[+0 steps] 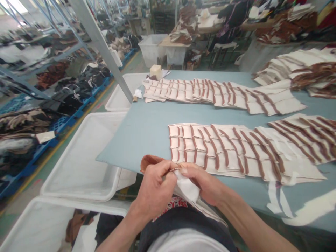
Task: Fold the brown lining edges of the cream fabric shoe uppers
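Close to my body, at the front edge of the table, my left hand (pixel 159 187) and my right hand (pixel 206 183) meet with fingers pinched on one fabric piece. Its brown part (pixel 149 161) curls out beyond my left hand over the tabletop. A white part (pixel 187 187) hangs down between the two hands. The exact spot under my fingertips is partly hidden. Just past my hands lies a row of overlapping cream fabric pieces with brown edges (pixel 217 148).
A blue-grey table (pixel 136 129) carries another overlapping row (pixel 210 92) farther back and white strips (pixel 309 206) at the right. White plastic bins (pixel 78 157) line its left side beside a metal post (pixel 105 49). Beyond the table, a person (pixel 233 17) sits near piled fabric.
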